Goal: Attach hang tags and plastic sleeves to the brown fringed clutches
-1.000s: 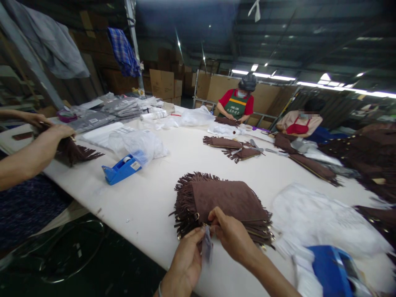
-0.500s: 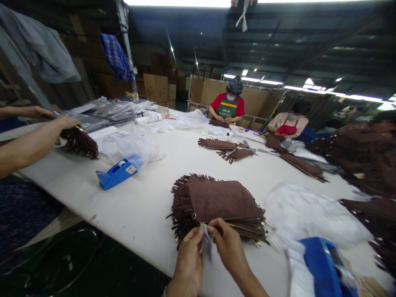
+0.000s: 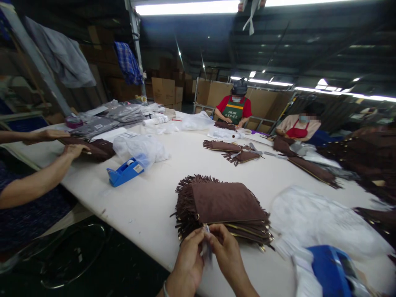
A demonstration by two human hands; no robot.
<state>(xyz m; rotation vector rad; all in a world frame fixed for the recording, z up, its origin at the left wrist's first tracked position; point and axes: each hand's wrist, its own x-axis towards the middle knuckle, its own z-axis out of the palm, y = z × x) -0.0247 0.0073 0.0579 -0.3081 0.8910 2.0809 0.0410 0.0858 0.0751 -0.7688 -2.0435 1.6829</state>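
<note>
In front of me lies a stack of dark brown suede-like fringed pouches (image 3: pixel 227 202), with gold zippers along the near side and fringe at the left. At its near left corner, my left hand (image 3: pixel 189 258) pinches a small translucent plastic strip (image 3: pixel 208 251) by the zipper end. My right hand (image 3: pixel 227 249) closes on the same strip from the other side, fingertips against those of the left. The strip hangs blurred between my hands, and its upper end is partly hidden by the fingers.
Blue tape dispensers stand at left (image 3: pixel 126 171) and near right (image 3: pixel 331 270). Plastic bags (image 3: pixel 321 218) lie right of the stack. More brown pouches (image 3: pixel 221 146) lie beyond it. A co-worker's hands (image 3: pixel 74 152) handle a brown pouch at left; two people work across the table (image 3: pixel 154 198).
My fingertips have come closer together around the strip. The view has shifted slightly left. The co-worker at left has laid the brown pouch flatter on the table.
</note>
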